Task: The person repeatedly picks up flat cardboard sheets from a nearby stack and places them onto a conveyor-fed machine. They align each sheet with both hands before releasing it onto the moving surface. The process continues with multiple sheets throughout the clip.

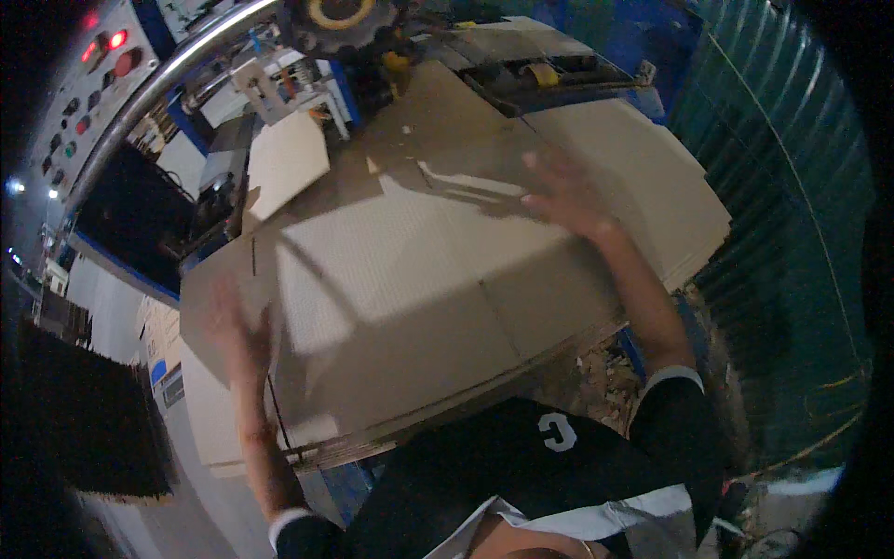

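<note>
A wide sheet of brown corrugated cardboard (pixel 400 270), slotted and creased, lies in front of me on top of a stack of similar sheets. My left hand (pixel 239 324) is over its left part, blurred, with the fingers apart and nothing in them. Over the far right part, my right hand (pixel 570 197) is spread out and empty, casting a shadow on the board. Whether either palm touches the cardboard I cannot tell. Just beyond the sheet, a smaller pale cardboard flap (pixel 289 163) juts up beside a machine (pixel 279 88).
A control panel (pixel 88 102) with lit red lamps and a curved metal rail (pixel 154 88) stand at the left. A dark wheel (pixel 340 19) hangs at the far side. A green corrugated wall (pixel 782 186) closes off the right. Cardboard scraps (pixel 610 387) lie below the stack.
</note>
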### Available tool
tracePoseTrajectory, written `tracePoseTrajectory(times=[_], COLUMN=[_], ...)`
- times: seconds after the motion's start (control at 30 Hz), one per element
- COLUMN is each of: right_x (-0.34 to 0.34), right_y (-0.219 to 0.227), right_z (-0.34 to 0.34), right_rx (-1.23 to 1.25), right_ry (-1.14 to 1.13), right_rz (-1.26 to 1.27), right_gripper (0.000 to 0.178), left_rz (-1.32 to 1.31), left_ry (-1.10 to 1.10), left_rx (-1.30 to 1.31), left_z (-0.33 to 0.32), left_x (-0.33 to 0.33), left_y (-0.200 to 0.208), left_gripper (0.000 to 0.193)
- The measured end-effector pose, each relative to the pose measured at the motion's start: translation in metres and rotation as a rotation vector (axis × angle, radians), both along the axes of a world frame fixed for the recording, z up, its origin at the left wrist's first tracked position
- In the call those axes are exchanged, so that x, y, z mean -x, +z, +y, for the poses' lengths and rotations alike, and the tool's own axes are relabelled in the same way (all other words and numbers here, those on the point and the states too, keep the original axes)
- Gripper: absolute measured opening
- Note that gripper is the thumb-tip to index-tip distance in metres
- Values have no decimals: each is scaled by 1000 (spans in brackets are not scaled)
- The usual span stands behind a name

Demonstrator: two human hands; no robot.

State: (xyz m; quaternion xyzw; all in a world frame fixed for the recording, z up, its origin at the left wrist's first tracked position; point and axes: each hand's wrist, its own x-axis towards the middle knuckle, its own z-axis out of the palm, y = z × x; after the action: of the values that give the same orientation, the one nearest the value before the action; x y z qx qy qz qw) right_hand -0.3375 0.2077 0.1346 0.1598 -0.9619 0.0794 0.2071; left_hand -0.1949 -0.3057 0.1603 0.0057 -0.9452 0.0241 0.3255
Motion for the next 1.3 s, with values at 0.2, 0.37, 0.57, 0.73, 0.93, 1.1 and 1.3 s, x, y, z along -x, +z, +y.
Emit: tracePoseTrajectory(times=[0.2, 0.37, 0.57, 0.73, 0.93, 1.1, 1.3], right_x=[-87, -86, -87, -69, -120, -233, -239], right_y=[-62, -99, -28, 24, 67, 28, -17], right_z=[193, 211, 200, 243, 192, 58, 9], right_rx=[365, 653, 456, 1252, 792, 721, 182], right_ry=[-866, -792, -828, -424, -253, -424, 370], right_rz=[337, 372, 372, 499, 442, 200, 109], right_gripper=[59, 49, 52, 52, 50, 31, 19], left_rz=[351, 71, 341, 993, 651, 437, -249], left_ry=[656, 949, 483, 232, -313, 23, -339], left_rx=[-713, -698, -918, -1189, -1904, -1479, -625], left_z=[-78, -77, -48, -53, -105, -60, 59], left_x=[-163, -163, -152, -159, -147, -169, -163], left_y=[-69, -82, -18, 0, -2, -13, -20], left_gripper=[67, 71, 69, 61, 32, 27, 43])
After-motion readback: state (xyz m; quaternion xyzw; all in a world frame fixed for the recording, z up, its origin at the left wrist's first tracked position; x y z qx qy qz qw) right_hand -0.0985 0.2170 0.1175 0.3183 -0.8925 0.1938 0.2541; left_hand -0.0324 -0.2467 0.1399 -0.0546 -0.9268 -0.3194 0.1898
